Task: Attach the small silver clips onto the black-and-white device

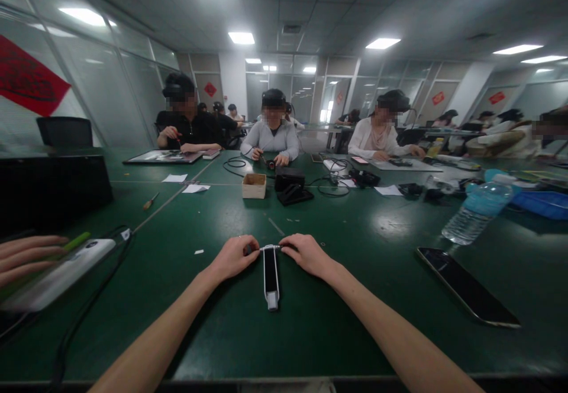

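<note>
A narrow black-and-white device (270, 276) lies lengthwise on the green table (355, 298), its white end pointing toward me. My left hand (234, 256) is closed at the device's far end, fingers pinched on its left corner. My right hand (306, 253) is closed on the far right corner. Both forearms rest low over the table. What the fingertips grip at the far end is too small to make out.
A black phone (465, 286) lies at right, a water bottle (477, 206) on its side behind it. A cardboard box (254, 185) and black gear (290, 186) sit mid-table. A neighbour's hand (26, 257) rests by a white device (57, 274) at left. Several people sit opposite.
</note>
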The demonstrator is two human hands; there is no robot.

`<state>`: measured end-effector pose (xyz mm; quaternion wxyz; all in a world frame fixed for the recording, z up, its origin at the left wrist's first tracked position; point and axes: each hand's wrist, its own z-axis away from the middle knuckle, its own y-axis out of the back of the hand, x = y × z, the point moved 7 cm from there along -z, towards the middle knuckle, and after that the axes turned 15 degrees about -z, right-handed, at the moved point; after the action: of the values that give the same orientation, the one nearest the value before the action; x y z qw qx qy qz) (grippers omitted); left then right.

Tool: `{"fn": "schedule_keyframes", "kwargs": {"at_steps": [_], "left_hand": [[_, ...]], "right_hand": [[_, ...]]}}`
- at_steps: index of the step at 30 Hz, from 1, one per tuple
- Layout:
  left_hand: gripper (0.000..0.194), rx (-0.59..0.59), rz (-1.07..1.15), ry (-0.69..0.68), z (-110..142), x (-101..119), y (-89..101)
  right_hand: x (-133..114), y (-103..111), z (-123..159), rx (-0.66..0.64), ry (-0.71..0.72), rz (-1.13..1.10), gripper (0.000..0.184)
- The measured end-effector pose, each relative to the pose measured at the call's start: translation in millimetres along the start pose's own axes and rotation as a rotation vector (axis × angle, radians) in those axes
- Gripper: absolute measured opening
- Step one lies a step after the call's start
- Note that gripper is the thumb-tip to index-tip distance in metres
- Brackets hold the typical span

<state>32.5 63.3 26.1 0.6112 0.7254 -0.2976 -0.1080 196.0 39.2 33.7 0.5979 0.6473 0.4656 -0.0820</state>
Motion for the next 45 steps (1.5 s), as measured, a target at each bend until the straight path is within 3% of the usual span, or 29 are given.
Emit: {"fn": "schedule_keyframes", "kwargs": {"at_steps": [18,24,34,45], "left_hand": [[0.018,-0.003,-0.005,-0.019,-0.5,-3.0,-5.1],[0.017,-0.027,-0.014,-0.017,-0.2,0.9,-1.9],[0.017,-0.018,-0.012,-0.005,0.4,-0.8,-2.2],[0.014,-0.024,-0.067,-0.024,0.3,1.7,-2.4]], "right_hand": [[3.4,6.1,1.5,0.111,-0.008,-0.114,0.020],[-0.7,7.1,2.4,0.112,-0.016,-0.054,0.018],[1.1,1.8,-0.1,-0.003,-0.033,0.038,0.020],[1.5,-2.1,-2.9,-0.010,-0.016,0.120,0.021]]}}
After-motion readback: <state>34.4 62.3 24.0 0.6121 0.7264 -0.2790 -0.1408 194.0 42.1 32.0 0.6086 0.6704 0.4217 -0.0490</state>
